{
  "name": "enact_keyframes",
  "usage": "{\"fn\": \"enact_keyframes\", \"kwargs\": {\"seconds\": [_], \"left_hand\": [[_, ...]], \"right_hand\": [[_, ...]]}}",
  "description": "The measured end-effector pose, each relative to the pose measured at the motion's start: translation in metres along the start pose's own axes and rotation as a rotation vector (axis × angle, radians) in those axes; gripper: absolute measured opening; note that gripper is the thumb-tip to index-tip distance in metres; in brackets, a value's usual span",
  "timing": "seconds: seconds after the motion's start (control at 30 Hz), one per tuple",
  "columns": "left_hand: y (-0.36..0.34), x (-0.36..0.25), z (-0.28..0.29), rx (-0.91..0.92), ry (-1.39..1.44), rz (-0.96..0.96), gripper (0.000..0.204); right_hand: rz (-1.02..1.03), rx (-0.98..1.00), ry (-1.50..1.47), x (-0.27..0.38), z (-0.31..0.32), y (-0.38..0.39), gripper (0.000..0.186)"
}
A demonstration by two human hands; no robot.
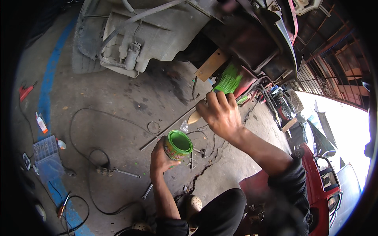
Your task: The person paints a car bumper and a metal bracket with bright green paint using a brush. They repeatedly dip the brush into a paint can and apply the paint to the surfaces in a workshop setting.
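My left hand (160, 159) is wrapped round an open paint can (179, 142), tilted so its green inside shows. Green paint coats the rim, and the label is patterned. Higher and to the right, my right hand (221, 114) grips a paintbrush (193, 117) by its pale wooden handle. The brush points up toward a vehicle's underside. Beyond my knuckles is a streaked bright green patch (228, 80) beside a red part (245, 80); I cannot tell where the bristles end and the painted surface begins.
A grey vehicle panel (157, 39) hangs overhead. On the concrete lie a thin rod (165, 129), a wrench (127, 173), a cable (89, 185), a plastic organizer box (47, 157) and a screwdriver (63, 206). A red vehicle (319, 196) stands at right.
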State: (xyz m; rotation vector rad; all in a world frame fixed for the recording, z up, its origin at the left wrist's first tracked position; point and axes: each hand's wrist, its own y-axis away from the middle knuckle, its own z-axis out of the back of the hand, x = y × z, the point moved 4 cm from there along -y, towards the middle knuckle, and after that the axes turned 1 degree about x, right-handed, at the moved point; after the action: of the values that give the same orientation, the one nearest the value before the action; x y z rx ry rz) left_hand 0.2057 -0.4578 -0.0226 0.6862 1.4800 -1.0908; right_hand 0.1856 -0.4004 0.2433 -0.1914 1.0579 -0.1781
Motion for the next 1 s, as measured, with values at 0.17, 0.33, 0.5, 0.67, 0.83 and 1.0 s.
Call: {"fn": "enact_keyframes", "kwargs": {"seconds": [0.17,0.33,0.5,0.67,0.83,1.0], "left_hand": [[0.001,0.004,0.002,0.028,-0.017,0.045,0.1],[0.001,-0.002,-0.008,0.036,-0.007,0.021,0.1],[0.001,-0.001,-0.005,0.038,-0.02,0.004,0.102],[-0.002,0.013,0.0,0.026,-0.041,0.033,0.101],[-0.001,0.004,-0.006,0.013,-0.029,-0.001,0.1],[-0.002,0.012,0.001,0.004,-0.027,0.006,0.099]], "right_hand": [[0.061,-0.158,0.023,0.008,0.041,-0.015,0.013],[0.054,-0.035,0.078,-0.013,-0.005,0.0,0.012],[0.046,0.007,-0.135,0.022,0.0,0.022,0.015],[0.015,-0.134,-0.041,0.011,0.056,0.002,0.019],[0.007,0.053,-0.043,-0.005,0.02,0.024,0.017],[0.03,-0.071,-0.101,0.015,0.052,0.039,0.019]]}}
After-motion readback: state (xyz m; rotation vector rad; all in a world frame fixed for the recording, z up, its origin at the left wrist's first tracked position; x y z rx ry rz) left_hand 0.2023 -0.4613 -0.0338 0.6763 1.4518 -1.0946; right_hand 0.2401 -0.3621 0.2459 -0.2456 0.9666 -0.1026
